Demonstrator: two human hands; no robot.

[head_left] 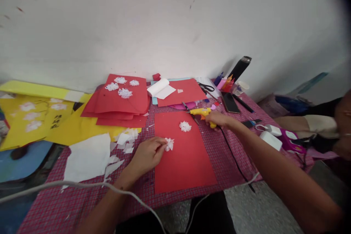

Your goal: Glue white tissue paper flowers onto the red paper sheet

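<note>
A red paper sheet [186, 164] lies on the checked tablecloth in front of me. My left hand [149, 153] is over its left edge, thumb and fingers pinching a small white tissue-paper flower [169, 144]. Whether the flower touches the sheet I cannot tell. Farther up the same sheet sits a fuller white paper flower [185, 126]. Beyond the sheet's upper right corner, my right hand [218, 119] is wrapped round the handle of a yellow glue gun [200, 111], its nozzle pointing left. A black cord hangs from the gun down to the table's front edge.
Red sheets with white flowers [120, 100] are stacked at the back left, beside yellow decorated papers [33, 117]. White tissue [87, 157] and scraps lie left. A phone [230, 102], black bottle [240, 68] and power strip [292, 140] are right. A white cable [82, 184] crosses the foreground.
</note>
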